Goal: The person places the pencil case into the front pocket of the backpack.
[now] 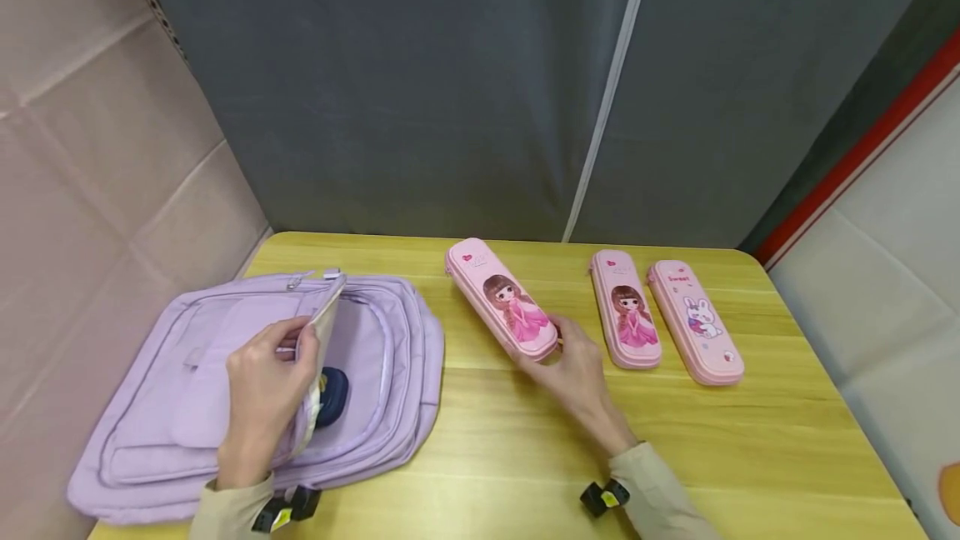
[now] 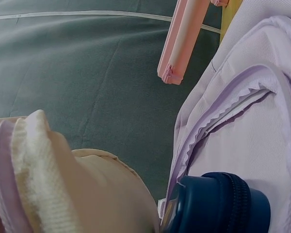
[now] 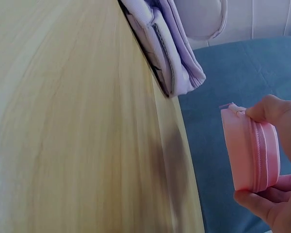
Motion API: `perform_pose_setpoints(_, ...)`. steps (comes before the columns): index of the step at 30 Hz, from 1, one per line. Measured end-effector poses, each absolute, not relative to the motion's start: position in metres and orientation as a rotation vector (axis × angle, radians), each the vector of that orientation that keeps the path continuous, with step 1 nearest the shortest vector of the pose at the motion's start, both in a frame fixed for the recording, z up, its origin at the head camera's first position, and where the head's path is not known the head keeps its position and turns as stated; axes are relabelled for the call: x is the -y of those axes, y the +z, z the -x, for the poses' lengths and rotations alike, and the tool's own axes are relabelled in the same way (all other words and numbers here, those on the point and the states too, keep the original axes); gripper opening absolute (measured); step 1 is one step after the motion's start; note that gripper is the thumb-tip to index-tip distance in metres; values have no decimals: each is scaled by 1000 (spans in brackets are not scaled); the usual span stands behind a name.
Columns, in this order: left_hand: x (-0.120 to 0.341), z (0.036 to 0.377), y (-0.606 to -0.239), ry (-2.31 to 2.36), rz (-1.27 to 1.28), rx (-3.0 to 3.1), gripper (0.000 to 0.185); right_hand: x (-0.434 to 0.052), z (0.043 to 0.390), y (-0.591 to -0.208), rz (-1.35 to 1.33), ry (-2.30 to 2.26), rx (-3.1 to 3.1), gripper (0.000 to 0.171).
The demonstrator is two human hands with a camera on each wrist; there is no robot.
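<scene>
A lilac backpack lies on the left of the table with its front pocket unzipped. My left hand pinches the edge of the pocket flap and lifts it back. Inside the opening sits a dark blue zipped case, also large at the bottom of the left wrist view. My right hand grips the near end of a pink pencil case with a doll in a pink dress on its lid. The right wrist view shows thumb and fingers on either side of this case, raised off the table.
Two more pink pencil cases lie to the right: one with the same doll, one with a white rabbit. A grey curtain hangs behind the wooden table. Pale walls stand at both sides.
</scene>
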State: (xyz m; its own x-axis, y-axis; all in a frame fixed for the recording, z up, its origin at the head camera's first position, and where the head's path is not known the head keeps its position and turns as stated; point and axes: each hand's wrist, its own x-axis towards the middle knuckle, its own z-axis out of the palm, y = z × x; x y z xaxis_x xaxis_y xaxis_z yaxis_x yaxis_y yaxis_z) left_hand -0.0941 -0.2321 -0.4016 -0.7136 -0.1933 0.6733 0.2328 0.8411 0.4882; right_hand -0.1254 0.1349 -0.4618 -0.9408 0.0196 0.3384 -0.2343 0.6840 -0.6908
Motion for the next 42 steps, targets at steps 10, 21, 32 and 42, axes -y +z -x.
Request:
perform_pose_setpoints(10, 232, 91, -400, -721, 61, 2238, 17, -117, 122, -460, -360, 1221, 2559, 75)
perform_pose_setpoints(21, 229, 87, -400, -723, 84, 2216, 17, -94, 119, -455, -580, 1321, 2604, 75)
perform_pose_setpoints(32, 228, 84, -399, -740, 84, 2182, 17, -72, 126, -451, -735, 1273, 2648, 76)
perform_pose_setpoints(42, 228, 81, -400, -741, 88, 2145, 18, -46, 138, -451, -900, 1244, 2589, 76)
